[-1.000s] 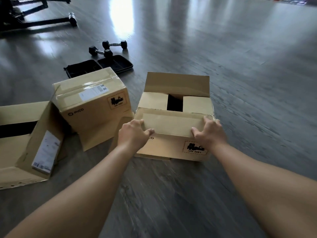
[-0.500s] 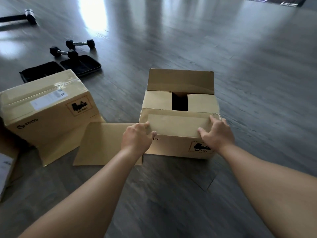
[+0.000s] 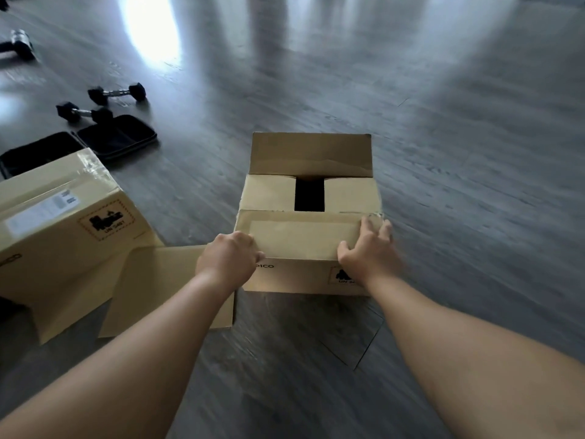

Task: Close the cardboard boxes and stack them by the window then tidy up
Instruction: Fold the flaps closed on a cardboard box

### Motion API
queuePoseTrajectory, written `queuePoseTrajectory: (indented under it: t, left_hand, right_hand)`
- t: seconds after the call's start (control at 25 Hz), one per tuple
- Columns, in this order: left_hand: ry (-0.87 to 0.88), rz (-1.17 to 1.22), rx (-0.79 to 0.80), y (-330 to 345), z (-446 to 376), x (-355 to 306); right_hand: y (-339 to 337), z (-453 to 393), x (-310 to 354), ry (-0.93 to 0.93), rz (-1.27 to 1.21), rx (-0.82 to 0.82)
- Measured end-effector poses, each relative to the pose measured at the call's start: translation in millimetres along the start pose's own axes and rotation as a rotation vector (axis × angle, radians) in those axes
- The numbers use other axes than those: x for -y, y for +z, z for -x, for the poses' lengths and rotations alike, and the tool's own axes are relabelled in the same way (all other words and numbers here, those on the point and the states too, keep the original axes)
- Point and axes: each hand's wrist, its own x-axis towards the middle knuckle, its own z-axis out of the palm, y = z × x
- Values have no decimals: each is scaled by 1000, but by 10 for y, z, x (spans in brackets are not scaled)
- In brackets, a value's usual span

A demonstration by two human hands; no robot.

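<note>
left hand (image 3: 229, 259) bare | right hand (image 3: 367, 251) bare | forearms unsleeved

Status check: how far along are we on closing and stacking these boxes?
Early. Done: the taped box at left looks closed. In hand: on the open box the two side flaps are down; the left hand and right hand hold the near flap, while the far flap stands up. Left: closing, stacking, tidying the dumbbells.

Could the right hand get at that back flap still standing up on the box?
Probably yes. The right hand grips the near flap, and only folded side flaps lie before the upright back flap; nothing blocks it.
</note>
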Motion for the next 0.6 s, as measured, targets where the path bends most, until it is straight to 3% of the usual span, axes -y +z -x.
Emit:
queuePoseTrajectory:
  t: [0.32, 0.44, 0.6]
  left_hand:
    - [-2, 232, -115, -11, 95, 236]
    - [-22, 449, -140, -77, 166, 321]
    - [-36, 522, -106, -221, 196, 475]
  right_hand:
    - [-132, -5, 262, -46, -36, -18]
    - [-246, 112, 238, -123, -130, -124]
    - [-364, 234, 181, -166, -191, -244]
